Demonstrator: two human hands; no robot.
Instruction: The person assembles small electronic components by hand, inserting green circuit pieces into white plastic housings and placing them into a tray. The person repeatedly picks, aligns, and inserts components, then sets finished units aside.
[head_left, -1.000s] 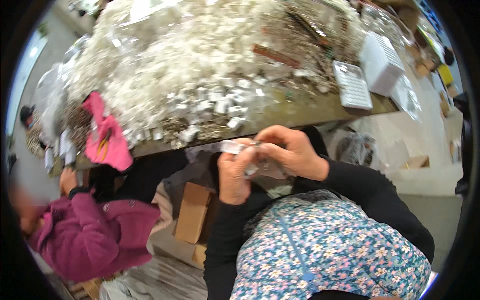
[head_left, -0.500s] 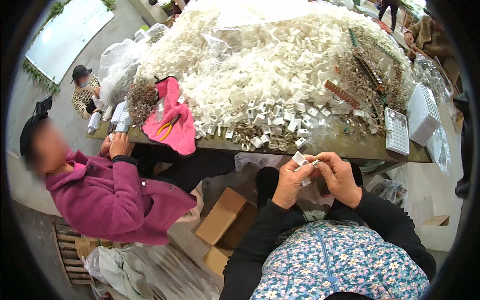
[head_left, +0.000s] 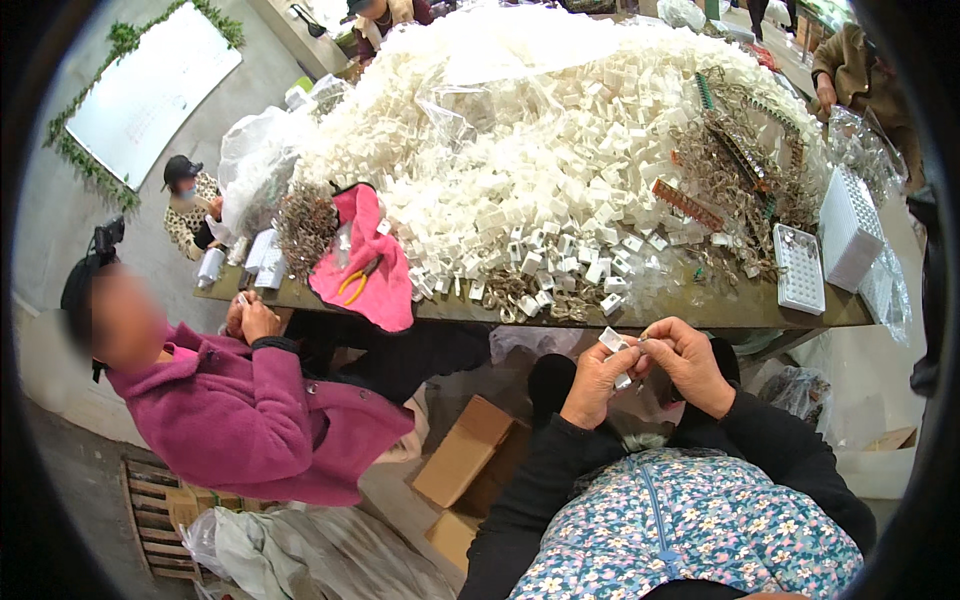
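Observation:
Just off the near table edge, my left hand (head_left: 594, 387) is closed on a small white plastic housing (head_left: 612, 340), which sticks up past the thumb. A second white bit shows below those fingers. My right hand (head_left: 692, 367) meets it from the right, thumb and forefinger pinched together close to the housing. Whatever lies in that pinch is too small and too covered to name. Ahead of my hands, a large heap of similar white plastic housings (head_left: 540, 180) covers the table, with several small metal parts (head_left: 570, 303) at its near edge.
Right of the heap lie tangled metal strips (head_left: 688, 205), a white perforated tray (head_left: 798, 268) and a stack of trays (head_left: 850, 220). Yellow-handled pliers (head_left: 357, 284) rest on a pink cloth (head_left: 368, 240). A co-worker in a purple coat (head_left: 250, 420) sits at left, near cardboard boxes (head_left: 465, 452).
The whole view has shifted slightly, moving the scene right and down. My hands stay together at the white housing; a shiny metal bit seen between my fingers earlier is now mostly hidden.

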